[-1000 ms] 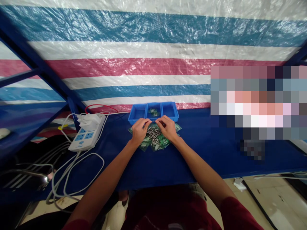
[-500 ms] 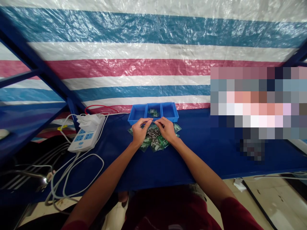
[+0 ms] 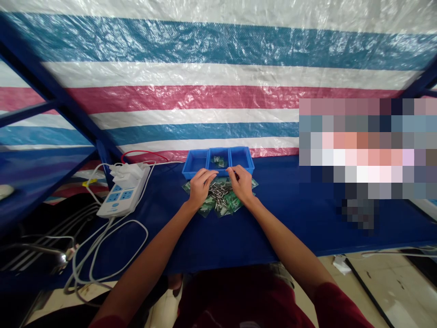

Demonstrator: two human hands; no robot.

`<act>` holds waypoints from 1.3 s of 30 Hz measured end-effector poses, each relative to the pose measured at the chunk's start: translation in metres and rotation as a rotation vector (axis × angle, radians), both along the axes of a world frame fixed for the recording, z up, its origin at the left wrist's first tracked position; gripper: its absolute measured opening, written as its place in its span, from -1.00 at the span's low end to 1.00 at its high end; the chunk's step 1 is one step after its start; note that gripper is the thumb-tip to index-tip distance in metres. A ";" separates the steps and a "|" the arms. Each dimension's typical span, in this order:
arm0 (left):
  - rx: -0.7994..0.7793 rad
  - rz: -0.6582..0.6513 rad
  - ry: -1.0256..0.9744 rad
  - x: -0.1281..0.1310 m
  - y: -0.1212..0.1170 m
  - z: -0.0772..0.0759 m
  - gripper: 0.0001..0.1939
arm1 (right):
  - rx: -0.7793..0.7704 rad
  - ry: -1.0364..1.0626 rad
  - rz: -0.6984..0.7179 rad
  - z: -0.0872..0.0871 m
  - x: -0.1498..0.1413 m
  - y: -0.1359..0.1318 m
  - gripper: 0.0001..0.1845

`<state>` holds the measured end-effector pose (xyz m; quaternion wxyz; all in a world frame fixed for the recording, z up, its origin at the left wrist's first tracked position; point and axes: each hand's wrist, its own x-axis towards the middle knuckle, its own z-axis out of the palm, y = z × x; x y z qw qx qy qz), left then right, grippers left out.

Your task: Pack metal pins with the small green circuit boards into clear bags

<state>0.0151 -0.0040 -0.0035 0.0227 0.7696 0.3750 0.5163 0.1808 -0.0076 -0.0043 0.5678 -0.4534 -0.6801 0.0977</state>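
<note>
My left hand (image 3: pixel 200 186) is closed in a pinch above the left side of a pile of small metal screws or pins (image 3: pixel 220 192). Whatever lies between its fingertips is too small to make out. Opposite it, my right hand (image 3: pixel 241 184) is also pinched, with a small dark spot by the fingers that I cannot identify. A narrow gap separates the two hands. Green-tinted clear plastic bags (image 3: pixel 226 210) lie under and around the metal pieces. Just beyond the fingers stands a blue three-compartment tray (image 3: pixel 185 171); its middle compartment holds some small clear-green bags (image 3: pixel 219 161).
On the left of the blue table (image 3: pixel 164 246), a white power strip (image 3: pixel 118 200) carries plugged-in adapters, with looping white cables (image 3: pixel 99 255) beside it. A striped plastic sheet (image 3: pixel 191 98) hangs behind. Blue metal frame bars (image 3: pixel 73 116) slant at left. A blurred-out area covers the right.
My hands have moved apart from their meeting point over the pile. The right hand has shifted slightly right, and the left has barely moved.
</note>
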 end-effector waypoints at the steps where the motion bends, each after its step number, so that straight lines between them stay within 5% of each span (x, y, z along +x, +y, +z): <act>1: 0.000 -0.004 -0.005 0.000 0.000 0.000 -0.79 | 0.001 0.000 0.003 0.000 0.000 0.000 -0.58; 12: -0.021 0.069 -0.149 0.000 0.000 -0.004 -0.76 | -0.009 -0.085 0.211 -0.002 -0.001 -0.001 -0.65; 21: 0.088 -0.034 -0.055 0.002 -0.003 0.000 -0.82 | -0.036 -0.007 0.073 -0.005 0.000 0.002 -0.66; 24: 0.148 0.044 -0.066 -0.002 0.001 -0.001 -0.81 | -0.048 0.018 0.043 -0.003 0.000 0.001 -0.63; 28: 0.315 0.309 -0.140 -0.017 0.015 0.000 -0.81 | -0.056 0.018 0.050 -0.001 -0.001 -0.001 -0.62; 34: 0.168 0.424 0.206 -0.035 0.034 0.004 -0.78 | -0.050 0.019 0.057 -0.002 0.000 0.000 -0.62; 39: 0.081 0.193 0.391 -0.037 0.030 0.006 -0.75 | -0.057 0.000 0.055 -0.003 0.000 0.001 -0.63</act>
